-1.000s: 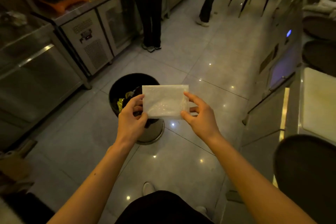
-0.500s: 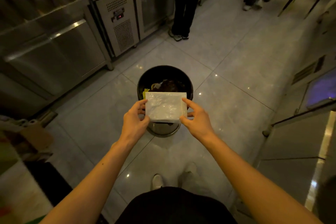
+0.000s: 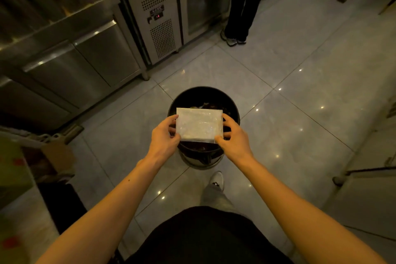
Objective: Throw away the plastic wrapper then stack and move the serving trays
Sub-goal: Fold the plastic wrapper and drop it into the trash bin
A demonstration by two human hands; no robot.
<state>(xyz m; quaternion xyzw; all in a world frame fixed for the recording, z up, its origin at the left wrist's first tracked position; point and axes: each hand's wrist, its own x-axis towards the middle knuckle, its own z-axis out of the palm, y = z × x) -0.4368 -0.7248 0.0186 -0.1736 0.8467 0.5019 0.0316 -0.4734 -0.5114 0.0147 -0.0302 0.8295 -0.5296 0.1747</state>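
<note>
A flat, whitish plastic wrapper (image 3: 199,124) is held level between both hands, directly over a round black trash bin (image 3: 186,96) on the floor. My left hand (image 3: 164,137) pinches its left edge and my right hand (image 3: 233,138) pinches its right edge. The bin holds dark rubbish, partly hidden by the wrapper. No serving trays are in view.
Stainless steel counters and a refrigerated cabinet (image 3: 158,19) run along the left and back. Another person's legs (image 3: 237,6) stand beside the cabinet. Cardboard boxes (image 3: 57,156) sit at the left, and more steel units (image 3: 368,178) line the right. My shoe (image 3: 217,180) is just behind the bin.
I have stepped closer to the bin. The wrapper, still held by both hands, now sits right over the bin's opening. The trays on the right have left the view.
</note>
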